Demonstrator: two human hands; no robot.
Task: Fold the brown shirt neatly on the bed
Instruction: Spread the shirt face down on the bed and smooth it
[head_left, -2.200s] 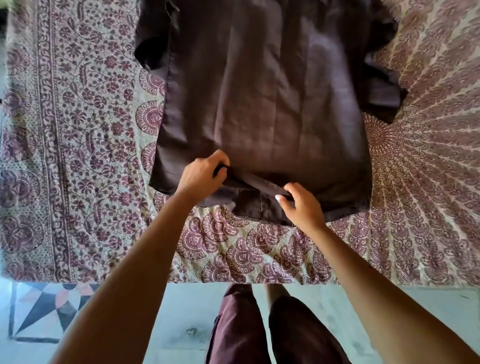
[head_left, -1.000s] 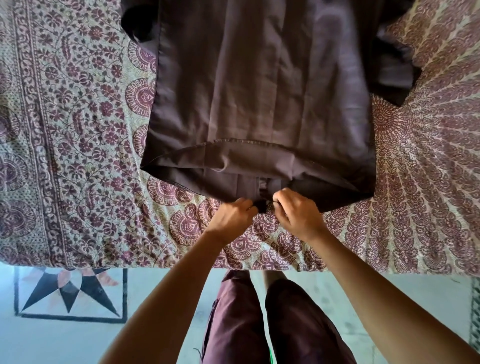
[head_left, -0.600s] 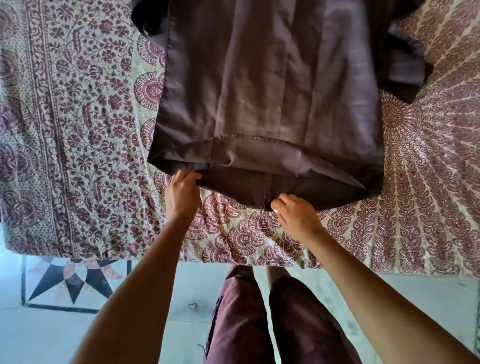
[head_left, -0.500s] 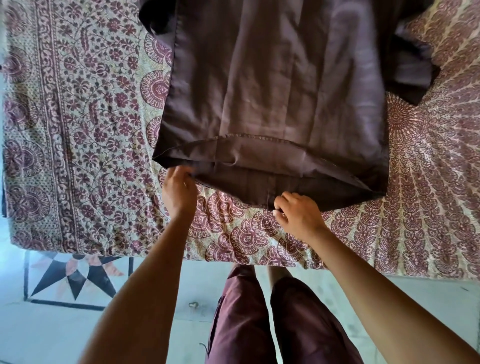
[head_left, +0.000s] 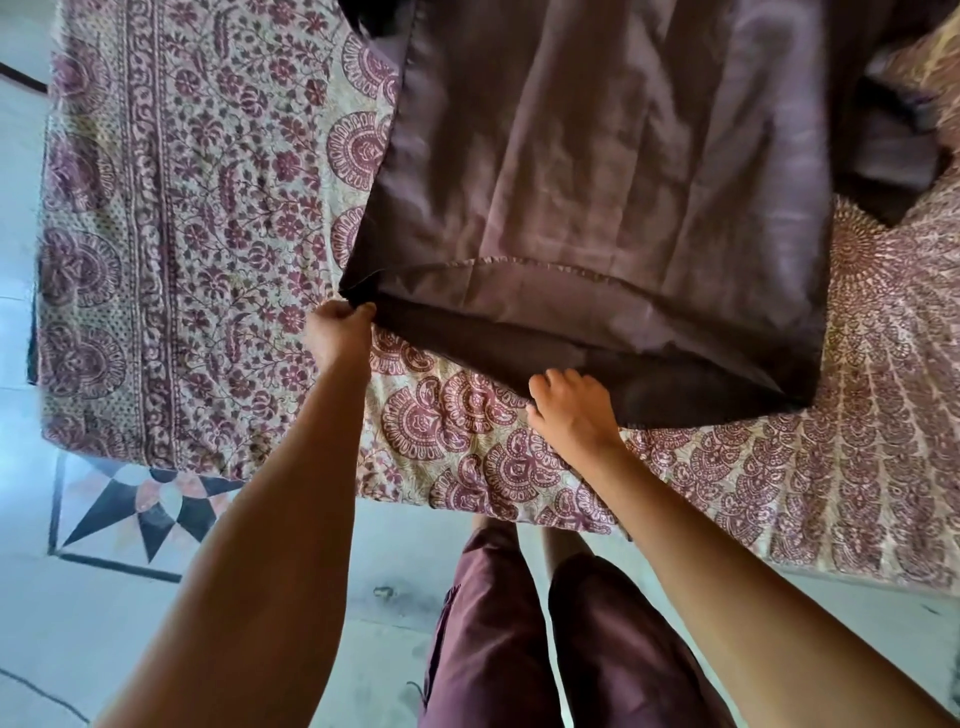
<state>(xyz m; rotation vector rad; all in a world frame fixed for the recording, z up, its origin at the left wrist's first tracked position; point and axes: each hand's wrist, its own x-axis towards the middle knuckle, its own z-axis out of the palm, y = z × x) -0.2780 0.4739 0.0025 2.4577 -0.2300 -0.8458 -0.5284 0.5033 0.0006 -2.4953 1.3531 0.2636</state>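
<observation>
The brown shirt (head_left: 613, 171) lies spread on the bed, its hem toward me and a sleeve bunched at the upper right. The upper layer's hem has ridden back, so a dark strip of the lower layer shows along the near edge. My left hand (head_left: 336, 332) pinches the shirt's near left corner. My right hand (head_left: 571, 410) has its fingers curled over the lower hem near the middle.
The bed is covered by a maroon and cream printed sheet (head_left: 182, 234), whose near edge runs across the view. Below it is a pale tiled floor (head_left: 78, 623) with a star-pattern tile at the left. My legs in maroon trousers (head_left: 519, 649) stand against the bed.
Both hands met at the hem's middle a second ago. My left hand has since slid left to the shirt's corner, while my right hand stayed at the middle of the hem.
</observation>
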